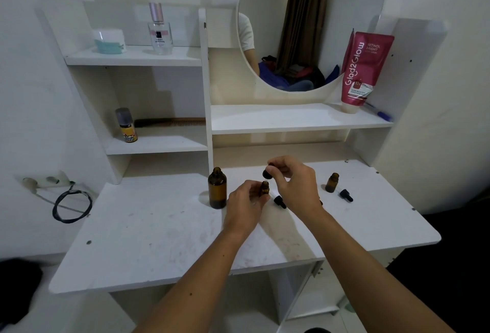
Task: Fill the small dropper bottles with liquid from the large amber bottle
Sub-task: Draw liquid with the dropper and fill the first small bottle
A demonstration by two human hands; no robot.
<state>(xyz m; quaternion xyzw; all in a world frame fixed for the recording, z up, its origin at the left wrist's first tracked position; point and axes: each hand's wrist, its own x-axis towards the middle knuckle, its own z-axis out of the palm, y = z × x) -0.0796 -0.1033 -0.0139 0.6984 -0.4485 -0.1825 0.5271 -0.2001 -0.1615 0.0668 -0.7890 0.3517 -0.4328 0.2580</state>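
The large amber bottle (pixel 217 189) stands uncapped on the white desk top (pixel 159 226), just left of my hands. My left hand (pixel 245 204) grips a small amber dropper bottle (pixel 265 187), mostly hidden by my fingers. Directly above it my right hand (pixel 294 183) pinches a black dropper cap (pixel 267 173). Another black dropper cap (pixel 280 201) lies on the desk between my hands. A second small amber bottle (pixel 332 182) stands open to the right, with its black dropper cap (pixel 346 195) lying beside it.
Shelves rise behind the desk with a spray can (pixel 126 125), a comb (pixel 169 122), a perfume bottle (pixel 158 29), a jar (pixel 109 40) and a red pouch (pixel 363 67). A round mirror (pixel 310 25) hangs at the back. A black cable (pixel 71 206) coils at the left.
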